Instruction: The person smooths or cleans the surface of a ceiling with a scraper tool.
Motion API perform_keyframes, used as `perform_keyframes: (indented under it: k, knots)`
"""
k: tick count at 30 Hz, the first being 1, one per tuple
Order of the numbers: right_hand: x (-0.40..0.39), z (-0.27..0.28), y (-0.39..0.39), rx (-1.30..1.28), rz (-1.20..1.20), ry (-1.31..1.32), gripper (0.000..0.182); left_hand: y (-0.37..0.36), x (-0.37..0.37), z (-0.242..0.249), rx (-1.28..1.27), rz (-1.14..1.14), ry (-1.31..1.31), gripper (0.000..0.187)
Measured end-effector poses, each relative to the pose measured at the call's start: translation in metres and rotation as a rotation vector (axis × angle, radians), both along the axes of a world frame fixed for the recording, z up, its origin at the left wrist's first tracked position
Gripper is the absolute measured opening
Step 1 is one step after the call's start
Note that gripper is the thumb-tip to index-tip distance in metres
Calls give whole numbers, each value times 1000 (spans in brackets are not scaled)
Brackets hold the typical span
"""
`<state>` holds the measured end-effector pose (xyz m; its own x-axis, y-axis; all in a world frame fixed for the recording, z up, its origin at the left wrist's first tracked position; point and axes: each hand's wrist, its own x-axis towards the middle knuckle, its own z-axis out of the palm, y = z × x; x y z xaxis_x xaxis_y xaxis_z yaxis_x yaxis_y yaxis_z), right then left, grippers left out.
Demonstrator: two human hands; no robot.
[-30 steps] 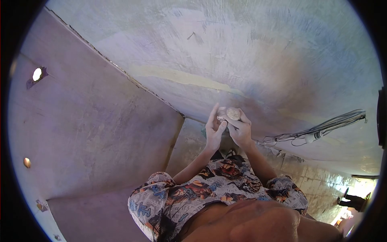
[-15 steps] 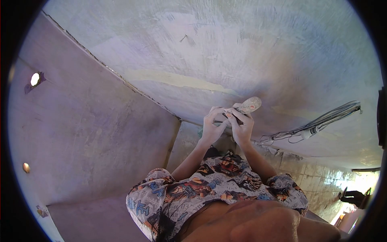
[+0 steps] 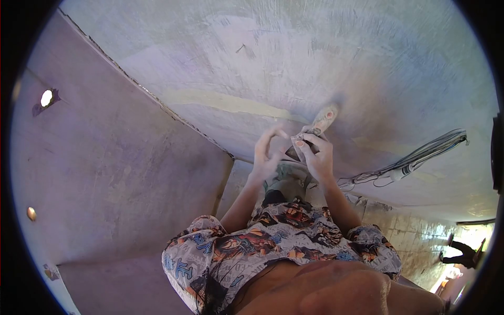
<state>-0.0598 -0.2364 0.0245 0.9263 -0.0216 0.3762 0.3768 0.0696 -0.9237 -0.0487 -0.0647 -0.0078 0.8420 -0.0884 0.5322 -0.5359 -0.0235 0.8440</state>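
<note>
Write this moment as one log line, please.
left hand: open, blurred, near tool, contact unclear | right hand: holding tool, handle outward

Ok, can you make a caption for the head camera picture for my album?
Pale-handled tool in the right hand, blurred left hand beside it, streaky wall ahead.

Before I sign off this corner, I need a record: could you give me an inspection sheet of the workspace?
Surface: wall patchy and streaked, with a yellowish strip across it and a small nail-like stub.
Job's things: scraper-like tool, pale handle, dark blade; greenish bucket-like container lower down, partly hidden, contents unclear.
Clutter: pale bits near the wall's foot, too small to identify.
Hands: right hand grips the tool; left hand open beside it, blurred.
Cables: loose bundle hanging out at the right.
Surroundings: another person at far right, near a bright opening.
</note>
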Motion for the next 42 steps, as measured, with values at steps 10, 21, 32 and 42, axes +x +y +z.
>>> perform_keyframes:
  k: [10, 21, 32, 42]
  knots:
    - [3, 35, -1, -494, 738, 154, 18, 10, 5, 44, -168, -653, 344, 38]
    - [37, 107, -2, -515, 12, -421, 17, 70, 41, 80, -246, -37, 129, 17]
    - [142, 176, 37, -672, -681, -1200, 18, 65, 77, 155, -94, -78, 84, 14]
    - [151, 171, 40, -714, -923, -1264, 18, 43, 118, 165, 153, -10, -468, 44]
